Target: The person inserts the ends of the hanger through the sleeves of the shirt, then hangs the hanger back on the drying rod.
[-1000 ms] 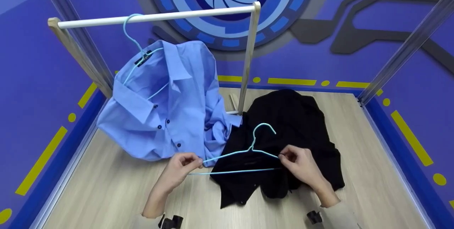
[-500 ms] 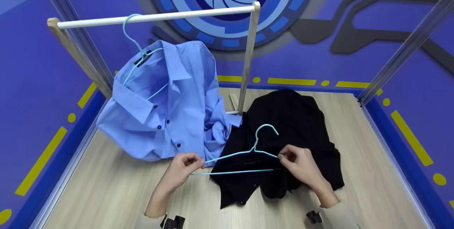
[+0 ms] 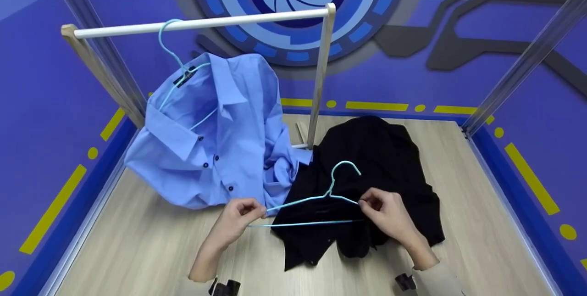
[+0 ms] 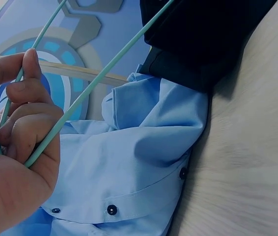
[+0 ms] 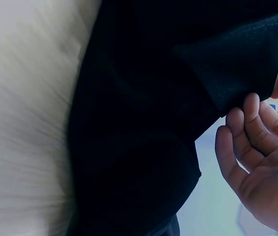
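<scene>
A light-blue wire hanger [image 3: 329,193] lies across the upper part of a black shirt [image 3: 385,149], its hook pointing away from me. My left hand [image 3: 236,218] pinches the hanger's left end; in the left wrist view its thin rods run past the curled fingers [image 4: 28,118]. My right hand [image 3: 387,213] is at the hanger's right end and pinches the edge of the black shirt there. In the right wrist view the fingertips [image 5: 251,101] meet a black fabric flap [image 5: 242,59]. The hanger's right end is hidden by cloth and hand.
A blue shirt [image 3: 247,103] hangs on another light-blue hanger [image 3: 169,50] from the white bar [image 3: 238,22] of a wooden rack at the left. Its lower part reaches the wood-patterned table [image 3: 463,186] beside the black shirt. Blue printed walls [image 3: 390,85] stand around the table.
My left hand and the hanger have shifted slightly to the right. The right hand has stayed nearly in place, and both shirts lie as before.
</scene>
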Tool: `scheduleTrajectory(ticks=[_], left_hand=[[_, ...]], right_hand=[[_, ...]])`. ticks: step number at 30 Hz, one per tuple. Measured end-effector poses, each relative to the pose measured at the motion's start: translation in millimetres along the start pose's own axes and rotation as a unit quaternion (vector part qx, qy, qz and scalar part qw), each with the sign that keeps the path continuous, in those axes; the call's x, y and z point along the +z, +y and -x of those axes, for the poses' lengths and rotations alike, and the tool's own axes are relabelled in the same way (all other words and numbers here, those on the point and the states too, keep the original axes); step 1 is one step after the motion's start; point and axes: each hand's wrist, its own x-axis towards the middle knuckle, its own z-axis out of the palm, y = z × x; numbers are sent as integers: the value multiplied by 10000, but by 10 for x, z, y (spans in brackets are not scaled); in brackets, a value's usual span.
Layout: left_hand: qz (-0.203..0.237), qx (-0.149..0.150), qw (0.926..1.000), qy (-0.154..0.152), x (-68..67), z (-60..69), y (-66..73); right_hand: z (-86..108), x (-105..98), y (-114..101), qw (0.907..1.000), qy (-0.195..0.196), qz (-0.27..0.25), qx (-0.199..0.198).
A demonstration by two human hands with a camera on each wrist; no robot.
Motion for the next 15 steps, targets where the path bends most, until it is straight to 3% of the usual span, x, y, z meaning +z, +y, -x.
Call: scheduleTrajectory(ticks=[15], left_hand=[[42,-24,10000,-84,38,-23,-28]], right_hand=[[8,4,-27,10000,-55,-64,-35]])
